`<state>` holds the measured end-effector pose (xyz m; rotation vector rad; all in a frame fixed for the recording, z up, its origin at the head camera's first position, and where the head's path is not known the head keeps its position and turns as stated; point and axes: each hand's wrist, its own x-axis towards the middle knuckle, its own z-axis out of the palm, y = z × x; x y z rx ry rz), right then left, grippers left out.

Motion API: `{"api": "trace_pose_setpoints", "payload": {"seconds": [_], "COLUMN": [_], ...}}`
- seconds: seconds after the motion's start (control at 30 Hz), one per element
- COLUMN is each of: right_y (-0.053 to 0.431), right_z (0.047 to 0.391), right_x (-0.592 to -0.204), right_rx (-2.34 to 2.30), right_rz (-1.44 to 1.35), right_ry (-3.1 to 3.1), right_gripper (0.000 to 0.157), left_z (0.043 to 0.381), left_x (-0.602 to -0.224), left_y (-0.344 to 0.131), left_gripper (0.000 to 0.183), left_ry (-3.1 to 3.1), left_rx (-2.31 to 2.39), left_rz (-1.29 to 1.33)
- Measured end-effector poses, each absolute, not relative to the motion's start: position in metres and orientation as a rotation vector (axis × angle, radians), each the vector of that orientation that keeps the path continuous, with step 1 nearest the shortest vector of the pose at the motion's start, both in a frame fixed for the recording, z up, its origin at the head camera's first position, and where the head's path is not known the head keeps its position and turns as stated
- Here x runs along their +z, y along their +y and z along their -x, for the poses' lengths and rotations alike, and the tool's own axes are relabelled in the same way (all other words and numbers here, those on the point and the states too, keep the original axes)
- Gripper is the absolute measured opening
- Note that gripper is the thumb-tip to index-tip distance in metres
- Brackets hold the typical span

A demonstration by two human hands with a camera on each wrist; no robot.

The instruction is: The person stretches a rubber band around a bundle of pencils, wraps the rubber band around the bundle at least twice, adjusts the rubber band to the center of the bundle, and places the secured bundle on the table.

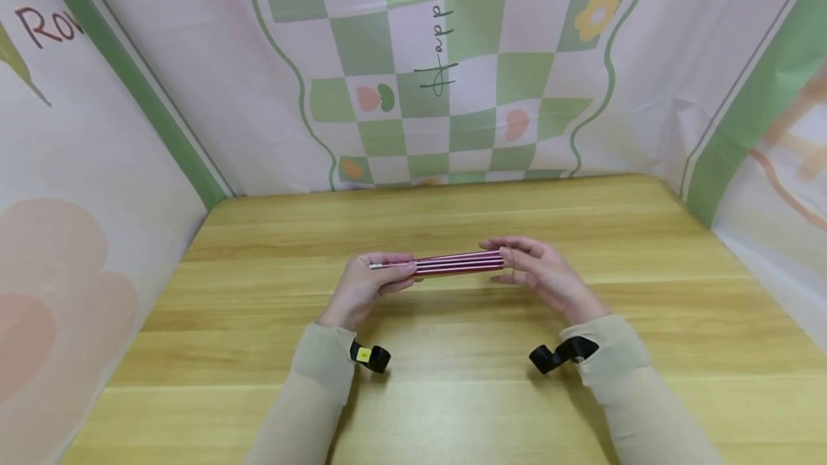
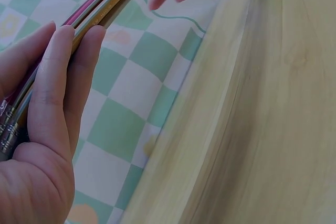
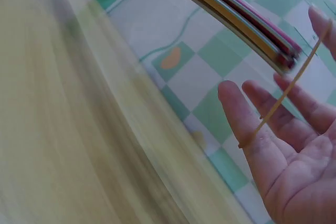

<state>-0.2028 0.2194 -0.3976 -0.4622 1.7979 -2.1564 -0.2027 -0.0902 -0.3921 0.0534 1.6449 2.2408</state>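
My left hand [image 1: 368, 285] grips a bundle of striped pencils [image 1: 459, 262] near one end, above the table. In the left wrist view the thumb and fingers close round the pencils [image 2: 100, 11], whose metal ferrules [image 2: 9, 132] show by the palm. My right hand [image 1: 545, 275] is at the bundle's other end with its fingers spread. The right wrist view shows a thin tan rubber band [image 3: 278, 103] stretched across that hand's spread fingers, with the pencil ends [image 3: 283, 61] just beside the band.
Under both hands lies a wood-grain table [image 1: 439, 415]. A cloth with green and white checks [image 1: 474, 131] hangs along its back edge, and pale printed cloths stand at both sides. Black straps [image 1: 371, 356] are worn at the wrists.
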Motion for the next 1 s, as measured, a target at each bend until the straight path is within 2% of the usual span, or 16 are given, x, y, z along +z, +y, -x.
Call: {"api": "trace_pose_setpoints", "payload": {"seconds": [0.2, 0.3, 0.5, 0.73, 0.93, 1.0], "right_y": [0.203, 0.197, 0.193, 0.194, 0.191, 0.190], "right_z": [0.198, 0.197, 0.194, 0.192, 0.193, 0.191], "right_x": [-0.396, -0.396, -0.398, -0.400, -0.401, -0.401], "right_rx": [-2.054, -2.015, -2.051, -2.079, -2.095, -2.146], "right_rz": [0.511, 0.525, 0.488, 0.467, 0.421, 0.412], "right_ry": [1.954, 2.016, 1.997, 1.997, 2.027, 2.012], "right_gripper": [0.042, 0.047, 0.045, 0.036, 0.039, 0.034], "left_z": [0.202, 0.202, 0.202, 0.201, 0.199, 0.198], "left_x": [-0.394, -0.395, -0.395, -0.394, -0.392, -0.391], "left_y": [-0.088, -0.087, -0.085, -0.084, -0.083, -0.082], "left_gripper": [0.035, 0.036, 0.034, 0.033, 0.033, 0.033], "left_ry": [1.655, 1.648, 1.636, 1.632, 1.620, 1.614], "left_rx": [2.223, 2.222, 2.231, 2.236, 2.248, 2.245], "left_rz": [-0.079, -0.084, -0.072, -0.074, -0.071, -0.086]}}
